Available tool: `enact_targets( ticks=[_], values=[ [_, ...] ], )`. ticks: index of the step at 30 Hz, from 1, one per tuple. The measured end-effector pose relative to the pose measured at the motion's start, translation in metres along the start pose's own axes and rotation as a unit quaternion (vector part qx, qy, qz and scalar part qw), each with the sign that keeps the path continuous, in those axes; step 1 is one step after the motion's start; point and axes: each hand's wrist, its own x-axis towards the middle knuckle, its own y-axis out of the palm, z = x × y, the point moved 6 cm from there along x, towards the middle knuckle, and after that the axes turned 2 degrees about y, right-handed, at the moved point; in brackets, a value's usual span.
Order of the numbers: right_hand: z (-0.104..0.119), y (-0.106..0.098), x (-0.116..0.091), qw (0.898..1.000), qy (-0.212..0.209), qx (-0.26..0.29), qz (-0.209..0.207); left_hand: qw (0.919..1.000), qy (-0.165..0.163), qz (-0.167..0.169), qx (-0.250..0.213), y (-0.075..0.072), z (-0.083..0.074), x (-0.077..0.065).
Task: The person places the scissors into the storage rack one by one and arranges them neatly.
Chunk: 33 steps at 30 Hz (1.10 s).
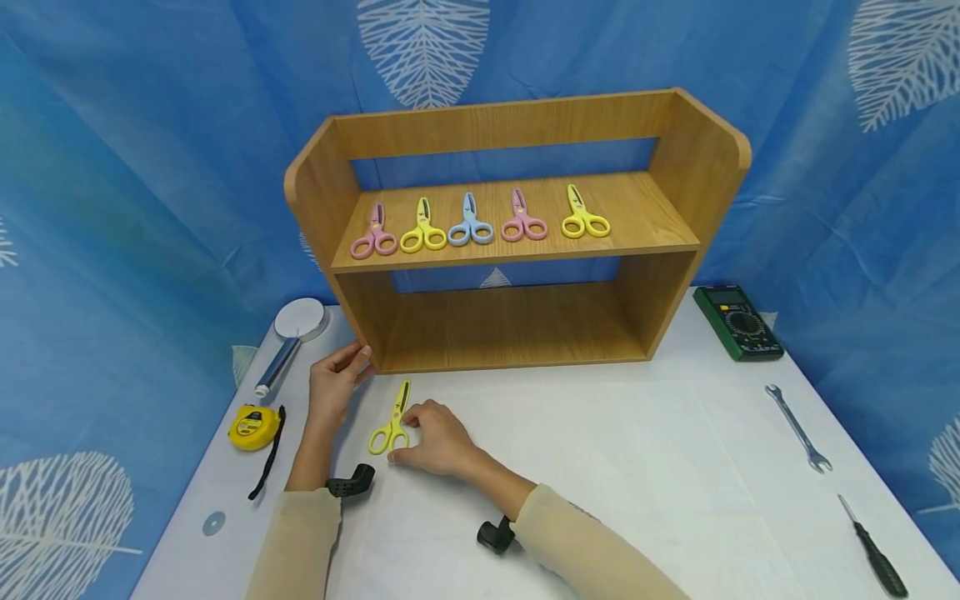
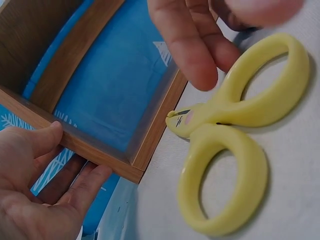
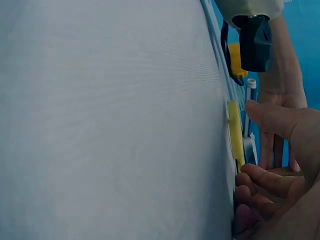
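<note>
Yellow scissors lie on the white table in front of a wooden shelf, blades pointing toward it. Around their right-hand ring is my right hand, thumb and fingers spread apart. In the left wrist view, its fingertips hang close beside the scissors; in the right wrist view, the thumb is apart from the fingers. My left hand holds the shelf's lower left front edge, thumb on one side and fingers on the other. Pink, yellow and blue scissors lie in a row on the upper board.
Left of my left arm are a magnifying glass, a yellow tape measure with a black strap and a grey disc. Along the right side lie a green multimeter, a wrench and a screwdriver. Blue curtains surround the table.
</note>
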Motion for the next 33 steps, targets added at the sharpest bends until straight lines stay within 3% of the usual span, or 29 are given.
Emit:
enact_targets(
  ticks=[11,13,17,24,33],
  values=[
    [0.004,0.005,0.006,0.997,0.015,-0.07,-0.038,1.0,0.001,-0.002,-0.002,0.001,0.002,0.0],
    [0.002,0.004,0.005,0.997,0.031,-0.06,-0.036,1.0,0.004,-0.003,0.0,0.001,0.003,0.001],
    [-0.001,-0.008,0.001,0.998,0.051,0.017,-0.036,1.0,0.001,-0.001,-0.004,0.001,0.002,0.0],
    [-0.01,-0.048,-0.016,0.99,0.05,0.127,-0.032,0.9998,0.001,-0.001,-0.021,0.002,0.0,0.0],
    [0.0,-0.14,-0.071,0.99,0.003,0.14,-0.034,0.9998,0.001,0.002,-0.018,0.001,-0.001,-0.001]
  ],
)
